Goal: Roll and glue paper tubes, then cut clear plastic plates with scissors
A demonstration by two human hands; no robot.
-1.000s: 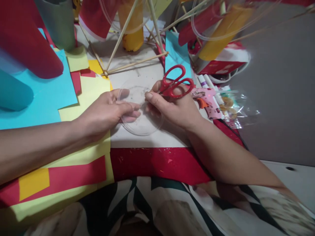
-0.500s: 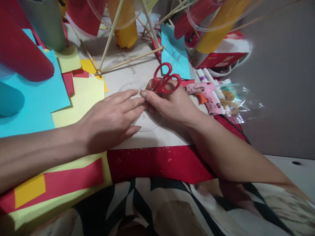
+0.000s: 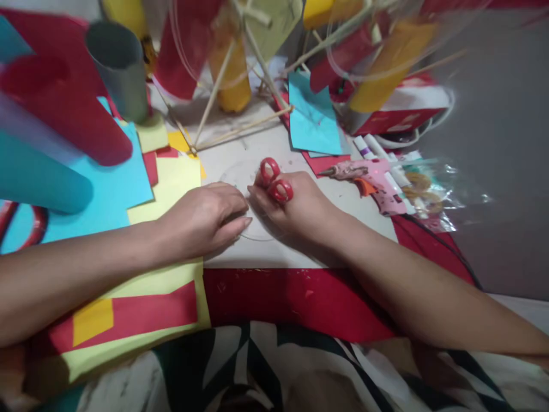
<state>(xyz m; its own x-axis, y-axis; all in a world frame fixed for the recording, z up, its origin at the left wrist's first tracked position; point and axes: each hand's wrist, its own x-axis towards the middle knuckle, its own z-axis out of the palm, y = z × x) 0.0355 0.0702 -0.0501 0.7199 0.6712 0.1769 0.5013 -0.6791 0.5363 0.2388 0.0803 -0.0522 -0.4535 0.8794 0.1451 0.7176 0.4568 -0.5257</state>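
My right hand is closed round a pair of scissors. Their red handle loops stick up above my thumb, and the blades are hidden by the hand. My left hand rests just to the left, its fingers curled inward and the thumb beneath them. Whatever those fingers hold, if anything, is out of sight. Under both hands lies a clear round plastic disc on a white board. A small gap separates the fingertips of the two hands.
Coloured paper tubes and cut sheets crowd the left. A wooden stick frame stands behind. At the right lie a pink glue gun, glue sticks and a plastic bag. Another red handle shows at the far left.
My left fingers have gone from stretched out to curled, and the hands have drawn slightly apart. The scissors' handles have turned in my right hand. The whole view has shifted.
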